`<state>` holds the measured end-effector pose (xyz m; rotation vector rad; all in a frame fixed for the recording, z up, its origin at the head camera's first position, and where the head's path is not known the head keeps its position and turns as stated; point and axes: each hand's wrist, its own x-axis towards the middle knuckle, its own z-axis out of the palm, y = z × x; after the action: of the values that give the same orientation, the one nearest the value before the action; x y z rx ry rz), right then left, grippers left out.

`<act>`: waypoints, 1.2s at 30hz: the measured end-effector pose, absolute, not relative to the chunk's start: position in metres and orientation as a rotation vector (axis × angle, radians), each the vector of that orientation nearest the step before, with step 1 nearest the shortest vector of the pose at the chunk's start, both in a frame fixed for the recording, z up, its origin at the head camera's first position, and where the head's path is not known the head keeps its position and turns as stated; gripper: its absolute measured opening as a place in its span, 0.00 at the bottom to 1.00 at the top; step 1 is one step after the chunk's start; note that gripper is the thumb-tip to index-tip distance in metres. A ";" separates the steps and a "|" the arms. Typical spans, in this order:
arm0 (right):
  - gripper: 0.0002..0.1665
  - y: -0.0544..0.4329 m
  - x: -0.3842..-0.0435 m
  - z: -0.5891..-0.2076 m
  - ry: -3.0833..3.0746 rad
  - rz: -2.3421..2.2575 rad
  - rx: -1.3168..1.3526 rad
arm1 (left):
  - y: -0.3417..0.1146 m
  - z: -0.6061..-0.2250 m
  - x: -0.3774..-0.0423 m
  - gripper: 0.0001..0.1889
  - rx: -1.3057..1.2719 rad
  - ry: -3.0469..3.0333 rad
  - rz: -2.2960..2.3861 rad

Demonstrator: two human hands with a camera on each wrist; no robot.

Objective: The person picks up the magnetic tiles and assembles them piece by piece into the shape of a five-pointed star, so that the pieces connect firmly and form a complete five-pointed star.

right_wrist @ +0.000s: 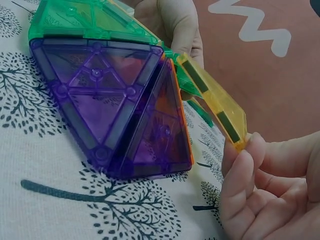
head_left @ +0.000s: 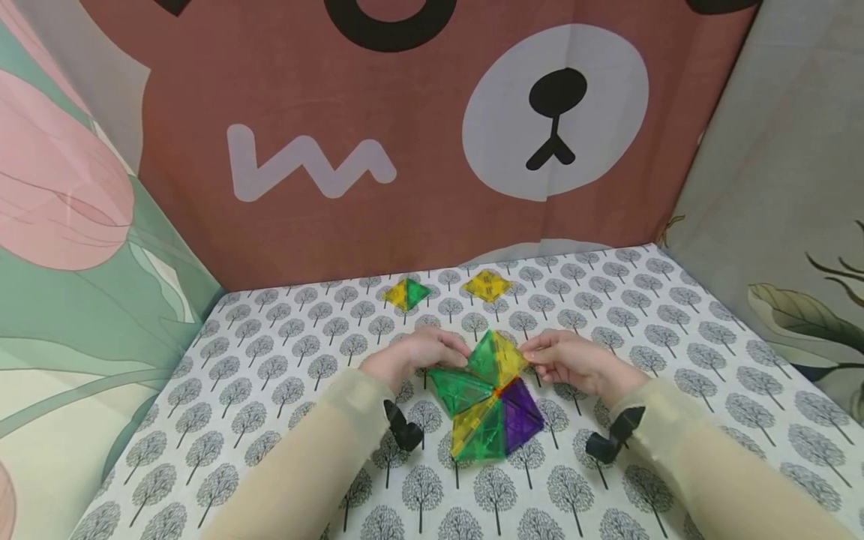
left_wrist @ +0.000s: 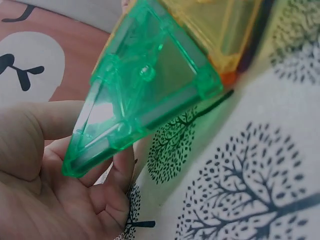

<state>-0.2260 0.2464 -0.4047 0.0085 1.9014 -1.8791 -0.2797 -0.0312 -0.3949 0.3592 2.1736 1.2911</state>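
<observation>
Translucent triangular magnetic tiles in green, yellow and purple form a cluster between my hands, with orange showing at the middle. My left hand (head_left: 421,351) grips the green tile (left_wrist: 142,82) at the far left of the cluster, its thumb passing behind the tile. On the other side, my right hand (head_left: 574,361) pinches the outer corner of a yellow tile (right_wrist: 220,102) between thumb and fingertips. That yellow tile tilts up beside the purple tiles (right_wrist: 95,95), which sit close over the cloth. Green and yellow tiles (head_left: 481,435) make up the near side of the cluster.
Two small diamond shapes lie farther back: a yellow-and-green one (head_left: 406,294) and a yellow one (head_left: 487,286). The table wears a tree-print cloth (head_left: 263,480). A brown bear-print curtain (head_left: 304,240) rises at the back, with patterned curtains at both sides.
</observation>
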 end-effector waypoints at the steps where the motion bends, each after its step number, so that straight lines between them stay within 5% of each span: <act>1: 0.12 0.246 -0.226 -0.405 1.899 -1.877 0.006 | -0.031 -0.395 -0.280 0.09 0.370 2.183 1.274; 36: 0.15 0.235 -0.224 -0.409 2.146 -1.638 -0.042 | -0.031 -0.395 -0.278 0.10 0.440 2.156 1.211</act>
<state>-0.2235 0.2354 -0.4094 -0.0421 2.1465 -1.6380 -0.2779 -0.0309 -0.3953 0.4402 2.1563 1.2112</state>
